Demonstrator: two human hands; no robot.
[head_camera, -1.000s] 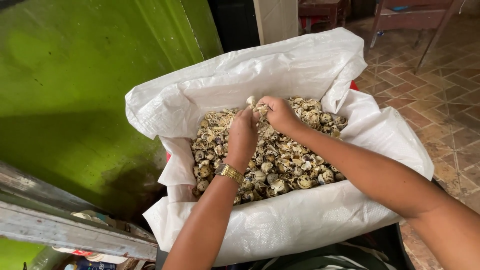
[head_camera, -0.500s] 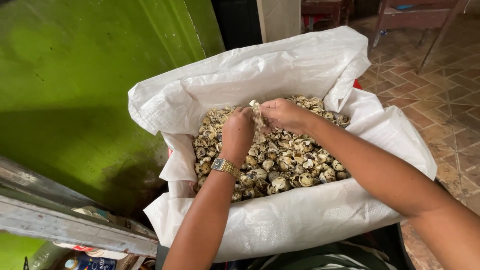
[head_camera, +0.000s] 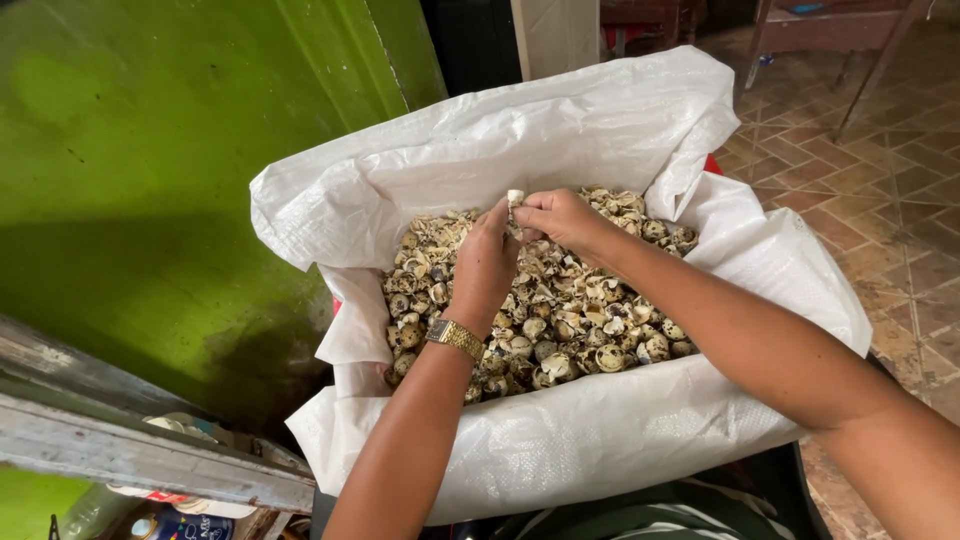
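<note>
A white woven sack (head_camera: 560, 140) stands open, filled with several speckled broken eggshells (head_camera: 570, 320). Both my hands meet above the shells at the far side of the pile. My left hand (head_camera: 487, 262), with a gold watch on its wrist, and my right hand (head_camera: 560, 215) pinch one small pale egg (head_camera: 515, 200) between their fingertips, held just above the heap. Whether the egg is whole or partly shelled cannot be told.
A green wall (head_camera: 150, 180) rises at the left. A worn wooden ledge (head_camera: 130, 450) lies at the lower left with cans under it. A tiled floor (head_camera: 880, 180) and chair legs (head_camera: 860, 90) are at the upper right.
Both hands have risen slightly above the shells and stay together on the small egg; the view has shifted a little.
</note>
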